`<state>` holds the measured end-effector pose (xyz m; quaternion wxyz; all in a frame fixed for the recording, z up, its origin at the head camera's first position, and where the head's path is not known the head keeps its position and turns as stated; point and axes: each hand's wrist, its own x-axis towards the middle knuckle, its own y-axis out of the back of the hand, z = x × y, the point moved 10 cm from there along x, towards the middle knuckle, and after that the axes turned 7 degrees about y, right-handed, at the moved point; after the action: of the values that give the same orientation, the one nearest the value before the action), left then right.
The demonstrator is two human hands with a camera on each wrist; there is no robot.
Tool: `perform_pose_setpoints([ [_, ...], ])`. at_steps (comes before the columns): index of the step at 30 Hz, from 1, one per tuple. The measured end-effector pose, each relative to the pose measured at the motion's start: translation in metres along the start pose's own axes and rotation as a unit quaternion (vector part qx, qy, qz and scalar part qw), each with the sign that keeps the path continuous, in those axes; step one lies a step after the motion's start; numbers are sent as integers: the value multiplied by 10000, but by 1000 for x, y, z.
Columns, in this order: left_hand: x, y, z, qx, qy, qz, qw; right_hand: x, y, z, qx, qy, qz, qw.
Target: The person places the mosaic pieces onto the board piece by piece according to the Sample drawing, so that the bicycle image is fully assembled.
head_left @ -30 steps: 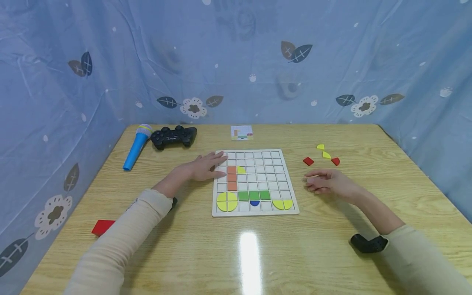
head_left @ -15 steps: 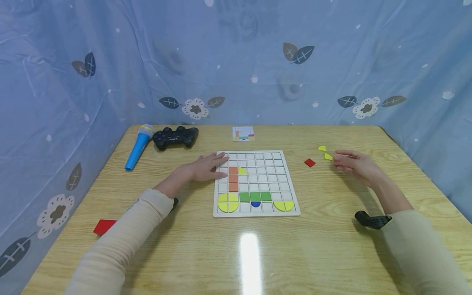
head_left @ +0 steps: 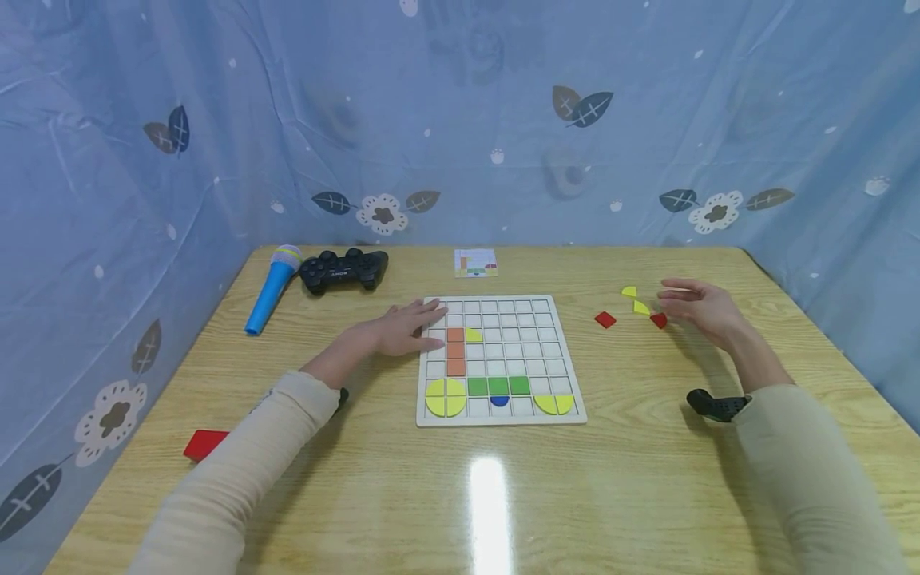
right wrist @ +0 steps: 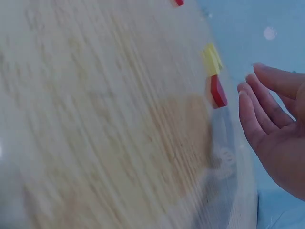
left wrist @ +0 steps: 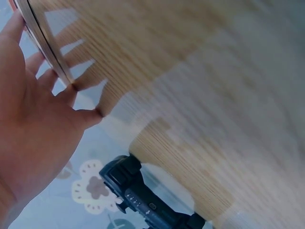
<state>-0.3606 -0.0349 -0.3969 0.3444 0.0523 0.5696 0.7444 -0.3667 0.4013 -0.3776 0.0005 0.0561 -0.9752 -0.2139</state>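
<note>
In the head view my left hand [head_left: 404, 329] rests with fingers spread on the left edge of a white grid board [head_left: 535, 335]. Several flat pieces lie on the board: orange squares [head_left: 456, 350], green squares [head_left: 498, 386], yellow quarter circles [head_left: 446, 398] and a blue half circle [head_left: 499, 401]. My right hand [head_left: 703, 310] hovers just right of a red quarter-circle piece [head_left: 658, 320], fingers loosely bent. The right wrist view shows nothing between its fingers and thumb, and the red piece stays on the table. Two yellow quarter circles [head_left: 640, 307] and a red diamond-like piece [head_left: 605, 319] lie nearby.
A small pattern card [head_left: 475, 263] lies behind the board. Toward the back left are a black game controller [head_left: 343, 270] and a blue toy microphone [head_left: 273, 289]. A red object [head_left: 204, 444] is partly hidden by my left sleeve. Blue curtain [head_left: 460, 128] surrounds the table.
My right hand has moved right and back from beside the board to the loose pieces. The red quarter piece, covered half a second ago, shows again. My left hand stays on the board.
</note>
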Motion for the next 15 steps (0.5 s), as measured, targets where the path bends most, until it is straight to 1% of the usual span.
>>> perform_pose_setpoints([
  [2, 0, 0, 0, -18, 2, 5, 10000, 2, -1, -1, -492, 60, -26, 9988],
  [5, 0, 1, -1, -28, 2, 7, 10000, 6, -6, -4, -948, 195, -123, 9952],
  [8, 0, 0, -1, -4, -12, 13, 10000, 11, -12, -5, -1170, 295, -234, 9924],
  [15, -1, 0, 0, 55, -37, 45, 10000, 20, -26, -9, -1465, 497, -511, 9866],
])
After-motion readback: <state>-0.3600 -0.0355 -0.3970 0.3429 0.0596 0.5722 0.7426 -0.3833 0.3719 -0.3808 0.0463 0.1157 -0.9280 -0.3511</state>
